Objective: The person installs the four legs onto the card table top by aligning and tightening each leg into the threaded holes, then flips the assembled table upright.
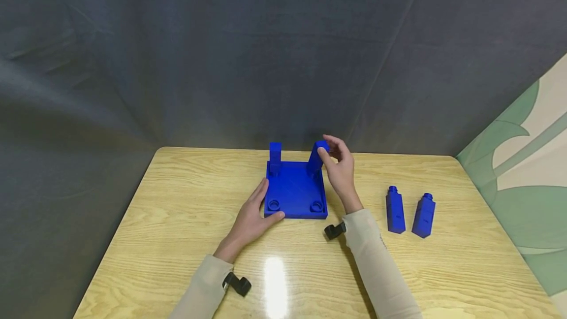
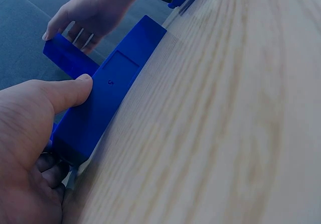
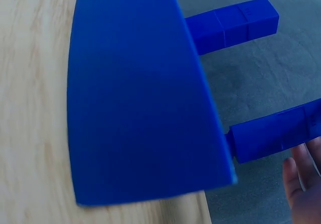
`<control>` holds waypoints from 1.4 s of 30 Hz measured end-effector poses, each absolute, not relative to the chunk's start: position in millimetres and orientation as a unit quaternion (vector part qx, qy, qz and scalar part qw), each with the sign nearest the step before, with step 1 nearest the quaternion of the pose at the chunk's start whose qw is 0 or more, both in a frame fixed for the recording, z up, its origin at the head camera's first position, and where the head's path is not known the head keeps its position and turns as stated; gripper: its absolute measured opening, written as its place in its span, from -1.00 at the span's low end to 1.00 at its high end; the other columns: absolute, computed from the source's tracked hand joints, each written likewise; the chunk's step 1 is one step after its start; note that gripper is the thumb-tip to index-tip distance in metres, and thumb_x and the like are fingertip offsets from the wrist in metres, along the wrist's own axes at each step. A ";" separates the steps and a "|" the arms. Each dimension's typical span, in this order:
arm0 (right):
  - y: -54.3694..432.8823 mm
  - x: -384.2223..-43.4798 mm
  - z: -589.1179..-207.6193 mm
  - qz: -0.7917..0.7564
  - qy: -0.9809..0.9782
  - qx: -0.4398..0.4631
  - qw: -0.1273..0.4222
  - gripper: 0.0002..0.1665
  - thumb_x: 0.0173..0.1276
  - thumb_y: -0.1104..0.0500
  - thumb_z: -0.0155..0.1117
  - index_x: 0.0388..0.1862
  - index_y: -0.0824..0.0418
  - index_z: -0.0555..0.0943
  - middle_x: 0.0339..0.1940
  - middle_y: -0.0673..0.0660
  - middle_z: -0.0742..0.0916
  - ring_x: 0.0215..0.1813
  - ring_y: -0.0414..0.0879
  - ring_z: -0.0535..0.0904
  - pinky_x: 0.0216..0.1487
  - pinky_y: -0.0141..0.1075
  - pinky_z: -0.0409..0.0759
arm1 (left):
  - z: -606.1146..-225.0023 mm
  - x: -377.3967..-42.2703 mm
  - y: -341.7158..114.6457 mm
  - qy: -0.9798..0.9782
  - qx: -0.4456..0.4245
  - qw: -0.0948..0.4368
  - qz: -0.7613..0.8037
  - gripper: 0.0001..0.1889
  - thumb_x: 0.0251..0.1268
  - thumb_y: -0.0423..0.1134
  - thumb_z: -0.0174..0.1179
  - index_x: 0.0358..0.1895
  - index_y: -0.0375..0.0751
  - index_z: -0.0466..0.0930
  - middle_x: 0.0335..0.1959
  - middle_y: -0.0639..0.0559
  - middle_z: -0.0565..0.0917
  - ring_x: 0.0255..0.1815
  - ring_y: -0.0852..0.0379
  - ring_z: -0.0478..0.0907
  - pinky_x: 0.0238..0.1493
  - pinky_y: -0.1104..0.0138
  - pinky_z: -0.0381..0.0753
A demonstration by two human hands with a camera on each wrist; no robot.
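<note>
Right hand (image 1: 342, 169): clamped on blue post (image 1: 314, 162) near its top.
Post axis: near upright, top leaning right, narrow neck down.
Post spot: far right corner of blue tray (image 1: 294, 192).
Left hand (image 1: 250, 218): gripping tray's near left corner.

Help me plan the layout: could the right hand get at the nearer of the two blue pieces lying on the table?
Probably yes: only tabletop shows between the right hand and the nearer loose piece. It would first have to let go of the tilted blue piece it holds.
</note>
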State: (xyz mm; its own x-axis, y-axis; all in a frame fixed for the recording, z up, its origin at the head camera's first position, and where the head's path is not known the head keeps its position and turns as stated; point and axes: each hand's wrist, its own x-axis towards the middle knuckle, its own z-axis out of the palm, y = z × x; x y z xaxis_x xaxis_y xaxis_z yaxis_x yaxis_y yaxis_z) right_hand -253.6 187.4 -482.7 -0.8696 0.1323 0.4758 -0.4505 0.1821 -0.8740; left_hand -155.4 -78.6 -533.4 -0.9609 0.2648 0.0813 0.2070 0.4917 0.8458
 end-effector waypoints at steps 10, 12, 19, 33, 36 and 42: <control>175.8 -237.7 -463.0 0.606 -0.754 0.102 0.235 -0.55 0.65 0.40 0.31 0.43 0.50 0.64 0.14 0.57 0.65 0.07 -0.22 0.62 0.17 -0.33 0.57 | -534.2 -155.1 -78.8 0.863 0.136 0.031 0.486 0.10 0.49 0.07 0.50 0.84 -0.21 -0.03 0.87 -0.10 0.01 0.85 -0.19 -0.02 0.76 -0.17 0.14; 173.7 -231.7 -454.9 0.607 -0.752 0.102 0.235 -0.56 0.65 0.41 0.30 0.42 0.53 0.64 0.12 0.57 0.65 0.05 -0.25 0.61 0.18 -0.32 0.57 | -534.4 -155.1 -79.0 0.862 0.136 0.030 0.487 0.10 0.49 0.06 0.50 0.84 -0.21 -0.03 0.87 -0.10 0.01 0.85 -0.20 -0.01 0.76 -0.18 0.14; 169.7 -227.4 -449.7 0.611 -0.740 0.095 0.265 -0.62 0.49 0.45 0.48 0.23 0.56 0.72 -0.04 0.55 0.68 -0.02 0.27 0.64 0.12 -0.19 0.62 | -536.2 -156.0 -79.6 0.863 0.138 0.026 0.485 0.10 0.49 0.06 0.50 0.84 -0.22 -0.03 0.87 -0.11 0.01 0.84 -0.20 -0.01 0.76 -0.17 0.14; 172.1 -228.6 -451.2 0.628 -0.735 0.097 0.234 -0.44 0.49 0.44 0.47 0.41 0.55 0.58 0.14 0.50 0.66 0.08 0.03 0.56 0.21 0.15 0.60 | -536.9 -156.9 -78.4 0.861 0.139 0.028 0.488 0.11 0.48 0.08 0.50 0.84 -0.22 -0.03 0.87 -0.11 0.01 0.84 -0.20 -0.01 0.76 -0.18 0.12; 173.5 -227.0 -449.8 0.636 -0.735 0.110 0.208 -0.43 0.60 0.43 0.34 0.52 0.55 0.51 0.31 0.55 0.62 0.18 0.01 0.52 0.30 -0.02 0.55 | -536.2 -156.9 -78.6 0.860 0.140 0.030 0.490 0.11 0.48 0.08 0.50 0.84 -0.22 -0.04 0.87 -0.09 0.00 0.85 -0.18 -0.02 0.77 -0.15 0.12; 174.4 -227.6 -450.4 0.637 -0.736 0.121 0.197 -0.56 0.69 0.44 0.17 0.45 0.58 0.55 0.23 0.58 0.63 0.16 -0.08 0.55 0.28 -0.37 0.50 | -536.2 -157.4 -78.9 0.858 0.141 0.026 0.493 0.10 0.49 0.08 0.49 0.83 -0.22 -0.02 0.86 -0.11 0.02 0.84 -0.21 -0.01 0.76 -0.18 0.14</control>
State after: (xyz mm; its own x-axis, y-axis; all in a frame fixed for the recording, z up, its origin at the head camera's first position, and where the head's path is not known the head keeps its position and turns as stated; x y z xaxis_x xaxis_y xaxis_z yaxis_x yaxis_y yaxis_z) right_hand -227.6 174.4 -450.4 -0.8932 0.0733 0.4436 -0.4284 0.1604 -0.8892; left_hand -157.4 -78.9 -536.2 -0.9590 0.2672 0.0949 0.2166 0.4742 0.8534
